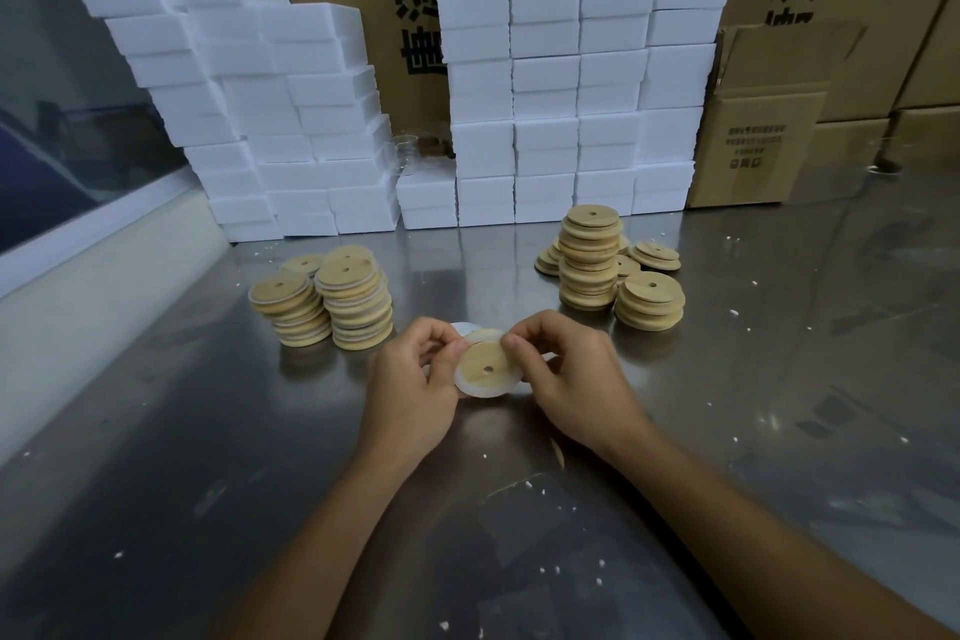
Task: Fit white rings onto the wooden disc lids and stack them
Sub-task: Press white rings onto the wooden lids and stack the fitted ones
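Thumb and fingertips of the left hand [415, 379] and the right hand [571, 374] pinch opposite edges of one wooden disc lid [485, 363], held just above the steel table [753, 405]. The lid is pale, with a small centre hole and a white ring [480, 391] around its rim. Ringed stacks [332, 299] stand left, bare stacks [608, 265] right. Behind, white foam blocks [571, 78] front cardboard boxes [753, 135] printed with large Chinese characters, cut off and unreadable.

Pale tan wooden disc lid [487, 363] with a dark centre hole, edged by a translucent white ring [470, 387]. Grey, reflective metal tabletop [208, 431] flecked with white crumbs. White foam blocks [571, 83]; brown cardboard boxes [748, 146] printed with black characters.
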`<action>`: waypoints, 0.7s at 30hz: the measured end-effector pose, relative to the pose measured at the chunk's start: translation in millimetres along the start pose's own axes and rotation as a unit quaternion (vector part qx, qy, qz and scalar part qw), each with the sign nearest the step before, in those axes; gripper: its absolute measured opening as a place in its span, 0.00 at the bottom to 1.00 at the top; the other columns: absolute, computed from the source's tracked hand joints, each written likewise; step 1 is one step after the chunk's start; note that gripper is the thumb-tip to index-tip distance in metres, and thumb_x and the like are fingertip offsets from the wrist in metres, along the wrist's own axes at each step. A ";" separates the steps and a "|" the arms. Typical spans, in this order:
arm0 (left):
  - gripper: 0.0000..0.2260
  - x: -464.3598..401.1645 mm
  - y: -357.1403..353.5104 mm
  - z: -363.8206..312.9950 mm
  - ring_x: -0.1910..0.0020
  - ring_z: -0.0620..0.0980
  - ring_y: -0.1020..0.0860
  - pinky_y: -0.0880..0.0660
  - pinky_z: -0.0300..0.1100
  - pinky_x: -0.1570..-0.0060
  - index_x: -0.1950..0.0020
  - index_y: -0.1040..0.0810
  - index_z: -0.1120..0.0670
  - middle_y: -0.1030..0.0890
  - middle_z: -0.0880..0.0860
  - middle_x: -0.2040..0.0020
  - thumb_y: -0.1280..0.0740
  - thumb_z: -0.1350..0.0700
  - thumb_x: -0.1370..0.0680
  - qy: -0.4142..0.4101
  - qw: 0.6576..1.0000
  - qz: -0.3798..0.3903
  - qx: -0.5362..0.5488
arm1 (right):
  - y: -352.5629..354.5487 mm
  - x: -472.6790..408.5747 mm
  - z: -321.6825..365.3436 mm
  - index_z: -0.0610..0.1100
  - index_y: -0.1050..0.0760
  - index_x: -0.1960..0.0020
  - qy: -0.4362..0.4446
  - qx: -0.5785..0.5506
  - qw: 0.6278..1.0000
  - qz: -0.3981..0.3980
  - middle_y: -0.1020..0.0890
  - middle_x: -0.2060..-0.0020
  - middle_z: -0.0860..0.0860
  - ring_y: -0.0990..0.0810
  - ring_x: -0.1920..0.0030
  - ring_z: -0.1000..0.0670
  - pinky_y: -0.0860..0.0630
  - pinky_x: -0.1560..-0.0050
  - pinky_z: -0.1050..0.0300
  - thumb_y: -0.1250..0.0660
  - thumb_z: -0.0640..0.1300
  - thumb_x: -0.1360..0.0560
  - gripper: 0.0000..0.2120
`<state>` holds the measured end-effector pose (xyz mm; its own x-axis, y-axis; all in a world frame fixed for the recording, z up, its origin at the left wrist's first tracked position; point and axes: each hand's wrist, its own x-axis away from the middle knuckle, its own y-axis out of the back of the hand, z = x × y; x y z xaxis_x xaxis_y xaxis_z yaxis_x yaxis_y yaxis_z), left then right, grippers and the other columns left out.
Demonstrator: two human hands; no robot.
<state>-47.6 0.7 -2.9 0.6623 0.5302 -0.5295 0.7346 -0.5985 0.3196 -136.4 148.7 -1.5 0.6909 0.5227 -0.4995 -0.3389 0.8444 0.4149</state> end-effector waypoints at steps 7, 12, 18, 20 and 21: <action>0.09 -5.3 6.6 -0.7 0.64 0.45 0.17 0.20 0.39 0.70 0.61 0.23 0.57 0.18 0.49 0.66 0.32 0.67 0.23 0.094 0.989 0.067 0.096 | 5.4 -3.8 -0.2 0.48 0.20 0.57 -0.027 0.016 0.999 0.013 0.16 0.62 0.54 0.16 0.60 0.54 0.18 0.53 0.47 0.30 0.41 0.23 0.05; 0.08 -5.8 10.5 0.4 0.62 0.48 0.15 0.19 0.40 0.67 0.61 0.24 0.58 0.17 0.53 0.64 0.32 0.67 0.24 0.126 0.982 0.073 0.116 | 8.4 -4.5 0.0 0.46 0.19 0.58 -0.047 -0.007 0.999 0.023 0.14 0.63 0.50 0.15 0.60 0.51 0.17 0.53 0.45 0.29 0.40 0.24 0.05; 0.07 -6.6 20.9 7.9 0.62 0.50 0.15 0.19 0.40 0.66 0.62 0.23 0.63 0.17 0.57 0.63 0.32 0.70 0.24 0.168 0.972 0.061 0.150 | 7.5 -1.1 -0.6 0.41 0.17 0.55 -0.082 -0.056 0.994 0.054 0.13 0.62 0.49 0.14 0.59 0.50 0.17 0.51 0.48 0.27 0.42 0.25 0.04; 0.07 -6.7 23.3 9.7 0.62 0.51 0.15 0.19 0.40 0.65 0.62 0.23 0.63 0.16 0.56 0.63 0.32 0.70 0.24 0.169 0.972 0.069 0.149 | 5.8 -1.0 0.2 0.42 0.17 0.56 -0.077 -0.057 0.994 0.050 0.14 0.62 0.51 0.15 0.59 0.53 0.17 0.52 0.52 0.27 0.42 0.25 0.03; 0.07 -6.3 24.3 9.9 0.62 0.50 0.15 0.19 0.40 0.65 0.62 0.22 0.62 0.15 0.55 0.64 0.32 0.70 0.25 0.167 0.972 0.076 0.146 | 5.3 -0.7 0.3 0.43 0.17 0.56 -0.071 -0.053 0.995 0.045 0.14 0.62 0.52 0.15 0.59 0.54 0.17 0.53 0.54 0.27 0.42 0.25 0.03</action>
<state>-35.4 -23.1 0.4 0.8067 0.5584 -0.1935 0.5836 -0.8043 0.1123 -138.5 152.8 1.3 0.7351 0.5815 -0.3487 -0.4642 0.8065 0.3662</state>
